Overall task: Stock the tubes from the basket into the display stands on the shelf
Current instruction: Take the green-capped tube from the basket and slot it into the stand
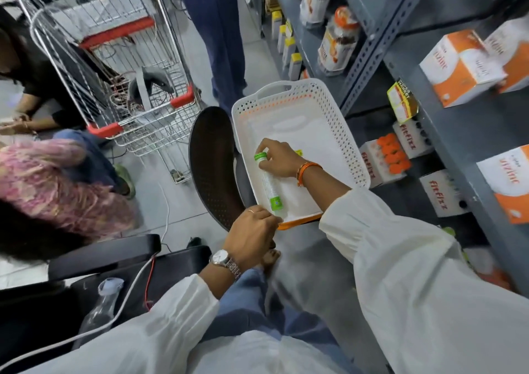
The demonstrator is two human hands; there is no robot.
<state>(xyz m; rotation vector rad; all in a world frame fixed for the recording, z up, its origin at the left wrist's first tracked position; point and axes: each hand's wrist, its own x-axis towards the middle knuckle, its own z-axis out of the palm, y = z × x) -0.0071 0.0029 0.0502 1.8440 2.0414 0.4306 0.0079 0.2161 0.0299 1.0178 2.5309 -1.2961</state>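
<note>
The basket (337,133), a white perforated tray, sat on a dark seat (211,167) just left of the shelf (446,133). One green-capped tube (269,183) lay in it, running from about 11 o'clock at the cap to 5 o'clock at the base, against the left wall. A scrap of yellow showed past the right hand at 3 o'clock; whether it was a second tube could not be told.

The right hand (279,159) was over the cap end, fingers closed round the cap. The left hand (252,235) gripped the basket's near rim at 6 o'clock, fingers curled shut on the edge, close to the tube's base.

The stands (383,160) stood on a lower shelf at roughly 3 o'clock from the basket, one already packed with orange caps (390,156).

The risks, as judged: a hold on the cap alone could let the long tube swing or slip on the lift, or loosen the cap. The basket overhung the seat, so a slackened left hand might tip it. The stands looked crowded, and a tilted tube could jam between neighbours or knock the cartons.
</note>
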